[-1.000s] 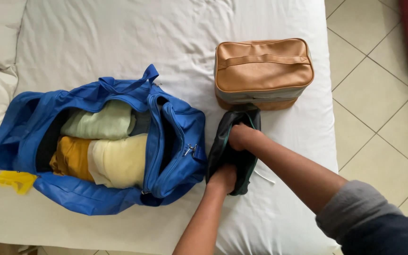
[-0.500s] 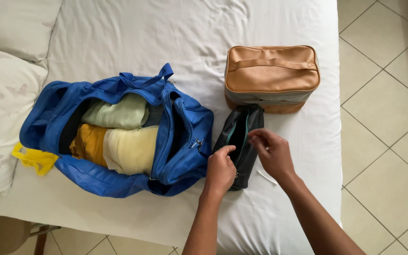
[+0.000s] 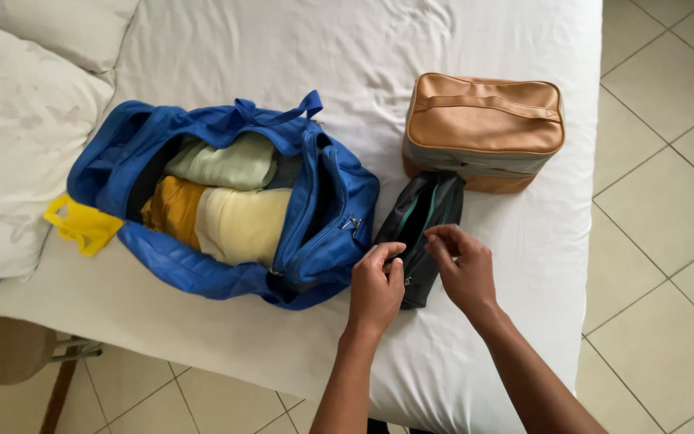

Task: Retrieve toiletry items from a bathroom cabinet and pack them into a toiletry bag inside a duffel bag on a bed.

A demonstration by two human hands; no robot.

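A small black pouch [image 3: 426,217] with a green-edged opening lies on the white bed [image 3: 508,265], between a blue duffel bag [image 3: 315,233] and a tan case [image 3: 487,128]. My left hand [image 3: 377,289] pinches the pouch's near end on its left side. My right hand [image 3: 463,269] pinches the pouch's right edge with fingertips. The duffel is unzipped and holds folded clothes: pale green [image 3: 226,163], mustard [image 3: 172,207] and cream [image 3: 242,225]. The tan case is zipped shut and touches the pouch's far end.
A yellow plastic piece [image 3: 82,225] sticks out by the duffel's left end. White pillows [image 3: 10,137] lie at the left. A round stool [image 3: 18,354] stands on the tiled floor [image 3: 668,209] below the bed's near edge.
Both hands came out of the pouch's opening and now pinch its edges from outside. The view has shifted, so everything sits further right and higher.
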